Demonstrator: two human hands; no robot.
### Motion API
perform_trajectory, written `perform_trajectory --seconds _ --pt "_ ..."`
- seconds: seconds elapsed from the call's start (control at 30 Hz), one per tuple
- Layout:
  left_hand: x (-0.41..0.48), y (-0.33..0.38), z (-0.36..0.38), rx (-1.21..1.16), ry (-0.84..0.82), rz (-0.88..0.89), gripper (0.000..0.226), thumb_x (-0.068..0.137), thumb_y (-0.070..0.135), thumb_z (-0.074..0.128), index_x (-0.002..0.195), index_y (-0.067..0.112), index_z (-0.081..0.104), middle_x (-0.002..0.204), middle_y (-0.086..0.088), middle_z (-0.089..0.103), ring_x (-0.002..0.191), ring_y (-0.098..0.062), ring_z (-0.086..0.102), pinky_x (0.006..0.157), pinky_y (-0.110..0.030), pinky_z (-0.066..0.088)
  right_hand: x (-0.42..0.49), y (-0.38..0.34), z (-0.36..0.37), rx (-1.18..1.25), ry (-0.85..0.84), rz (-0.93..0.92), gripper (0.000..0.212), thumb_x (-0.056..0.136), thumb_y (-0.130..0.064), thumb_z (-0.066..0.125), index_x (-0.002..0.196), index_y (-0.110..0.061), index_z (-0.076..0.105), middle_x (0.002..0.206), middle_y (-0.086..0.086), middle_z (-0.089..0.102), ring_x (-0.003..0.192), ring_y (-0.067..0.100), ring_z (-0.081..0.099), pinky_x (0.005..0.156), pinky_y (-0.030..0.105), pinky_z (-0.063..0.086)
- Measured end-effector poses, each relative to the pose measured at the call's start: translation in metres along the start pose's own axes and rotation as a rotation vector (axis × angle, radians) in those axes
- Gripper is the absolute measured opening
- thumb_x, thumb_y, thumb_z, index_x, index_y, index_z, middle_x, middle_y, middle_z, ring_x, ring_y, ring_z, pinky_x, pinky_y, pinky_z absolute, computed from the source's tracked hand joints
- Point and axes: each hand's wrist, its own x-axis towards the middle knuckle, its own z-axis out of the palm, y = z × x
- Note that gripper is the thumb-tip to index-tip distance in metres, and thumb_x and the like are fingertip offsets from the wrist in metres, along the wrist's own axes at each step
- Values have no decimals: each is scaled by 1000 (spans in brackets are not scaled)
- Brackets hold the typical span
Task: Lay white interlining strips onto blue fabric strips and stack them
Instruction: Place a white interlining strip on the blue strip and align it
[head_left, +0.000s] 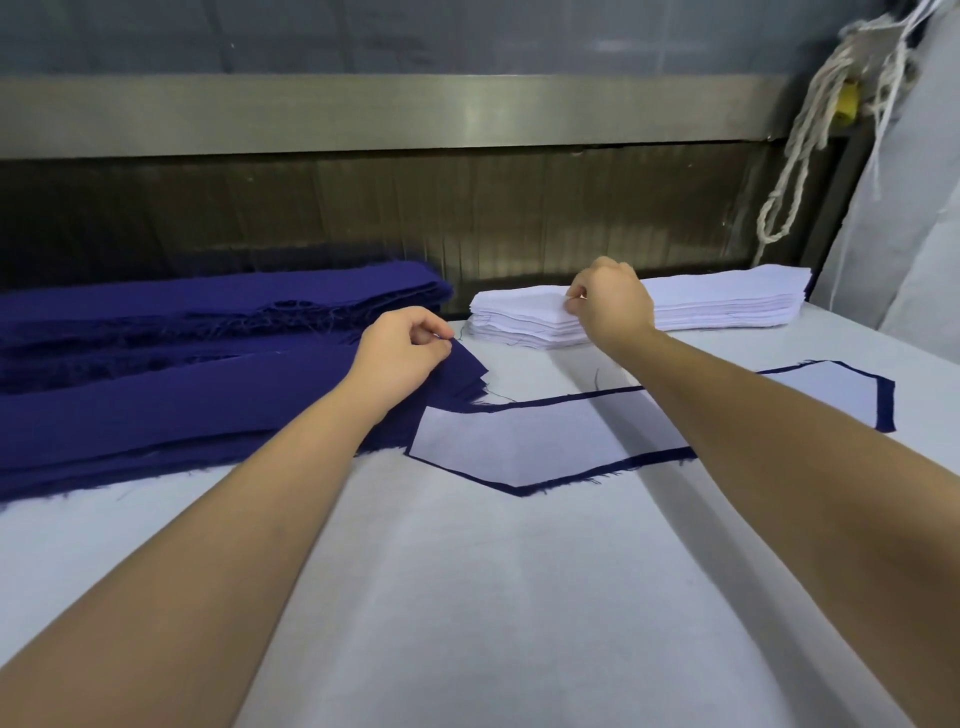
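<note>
Left grip (402, 345): thumb + forefinger in a narrow pinch on the rt-end corner of the top blue fabric strip (470, 366), other fingers curled in. The corner looks a touch raised, hard to be sure.

Right grip (610, 299): fingers curled, knuckles up, thumb + fingertips pinching the top sheet at the left end of the white interlining stack (727, 304). Can't tell how many sheets are caught.

Both forearms are bare and reach out from the near edge. The rt forearm crosses over the laid pair.

Blue stack (156, 415): near-left on the tabletop (467, 597). Long strips run left-right with frayed edges, and the rt end is cut to a point. The pinched strip is its top layer. Behind it, far left, is a second blue pile (234, 299), thicker, with ragged threads along its near side.

The white stack sits far right, many neat layers, with a gap between it and the far blue pile.

Laid pair, centre to rt, nearer than the white stack: one white interlining piece (519, 441) lies flat on a blue strip (885, 405). Blue shows only as a thin border all round. Its left end lies just beside the blue stack's point. Touching or not, can't tell.

The tabletop has a pale cover.

Far side: a metal rail (363, 111) above a dark panel. Far rt: an off-white cord (795, 171) hangs in loops, with a small yellow item (848, 104) by it, unidentifiable.
</note>
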Motion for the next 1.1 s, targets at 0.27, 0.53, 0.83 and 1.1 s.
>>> perform_trajectory --seconds 0.27,0.53,0.83,1.1 --pt "-4 19 5 -456 -15 -84 17 98 18 48 113 24 53 89 -7 71 64 -12 62 59 -22 55 -21 -15 -16 -17 75 -97 18 96 -14 45 101 -9 63 110 9 50 81 35 58 70 37 46" --pt "-12 36 6 -827 -269 -377 37 99 42 40 135 38 36 109 -20 62 89 -32 70 70 -33 59 -61 -38 -24 31 47 -297 19 98 -23 44 108 -17 59 118 -1 52 83 32 59 74 35 45" --pt "-13 40 6 -731 51 -320 12 93 8 56 103 5 64 109 -8 62 72 -20 71 64 -24 58 -69 -30 -18 -53 -11 -345 27 97 -13 37 119 -16 52 128 -3 48 84 36 58 68 34 40" --pt "-28 37 -7 -531 147 -261 21 90 -6 52 102 5 65 103 -11 64 70 -17 68 57 -18 55 -48 19 -19 202 -123 94 45 91 0 37 133 -11 48 140 10 45 118 31 50 94 35 42"
